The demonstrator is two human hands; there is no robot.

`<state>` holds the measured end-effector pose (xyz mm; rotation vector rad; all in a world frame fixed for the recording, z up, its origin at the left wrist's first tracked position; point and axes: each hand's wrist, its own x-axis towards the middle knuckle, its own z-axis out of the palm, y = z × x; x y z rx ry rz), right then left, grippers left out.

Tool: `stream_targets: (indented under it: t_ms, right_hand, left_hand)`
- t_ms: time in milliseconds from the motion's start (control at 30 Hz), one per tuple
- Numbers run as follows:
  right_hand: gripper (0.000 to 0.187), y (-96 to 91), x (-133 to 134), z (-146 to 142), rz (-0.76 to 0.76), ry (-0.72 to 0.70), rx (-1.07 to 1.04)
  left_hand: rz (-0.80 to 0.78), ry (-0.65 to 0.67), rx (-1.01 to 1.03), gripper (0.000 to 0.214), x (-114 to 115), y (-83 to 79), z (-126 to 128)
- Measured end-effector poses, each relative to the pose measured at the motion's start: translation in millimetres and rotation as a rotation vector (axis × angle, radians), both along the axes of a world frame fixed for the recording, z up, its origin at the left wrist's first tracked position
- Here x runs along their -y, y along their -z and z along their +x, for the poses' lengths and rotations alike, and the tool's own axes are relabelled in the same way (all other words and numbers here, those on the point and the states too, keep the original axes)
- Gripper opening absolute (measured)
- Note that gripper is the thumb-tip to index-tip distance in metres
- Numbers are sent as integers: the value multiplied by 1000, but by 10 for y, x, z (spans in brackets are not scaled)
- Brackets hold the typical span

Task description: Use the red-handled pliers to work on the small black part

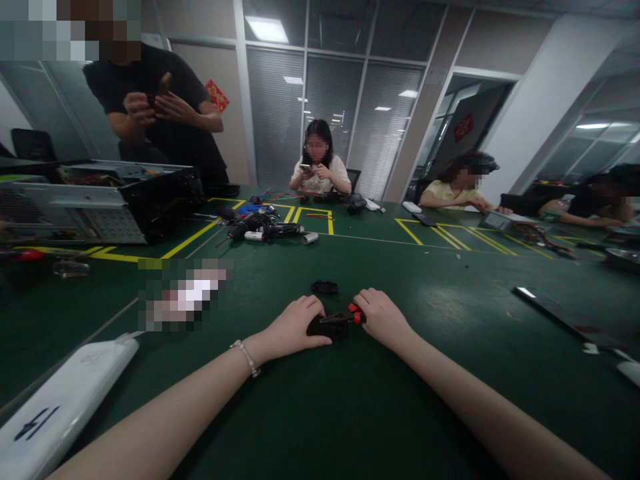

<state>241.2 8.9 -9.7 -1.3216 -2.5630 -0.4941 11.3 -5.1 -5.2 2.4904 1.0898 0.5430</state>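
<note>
My left hand grips a small black plastic part low over the green table, thumb along its near side. In my right hand is a pair of pliers with red handles, fingers closed round them. Their dark jaws point left and reach onto the black part; whether they pinch it I cannot tell. Just beyond my hands lies another small black piece, touched by neither hand. My fingers hide some of the held part.
A white power bank lies front left beside a blurred-out item. An opened computer case stands at the back left. Tools and cables are heaped beyond my hands. A dark flat bar lies right. Several people sit or stand around the table.
</note>
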Motion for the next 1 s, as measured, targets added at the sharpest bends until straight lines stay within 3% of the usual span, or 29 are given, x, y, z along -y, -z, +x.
stream_targets:
  t_ms: [1000]
  right_hand:
    - [23,5,-8,-2,-2,3,9]
  left_hand:
    - [-12,-8,-28,35,22,-55,16]
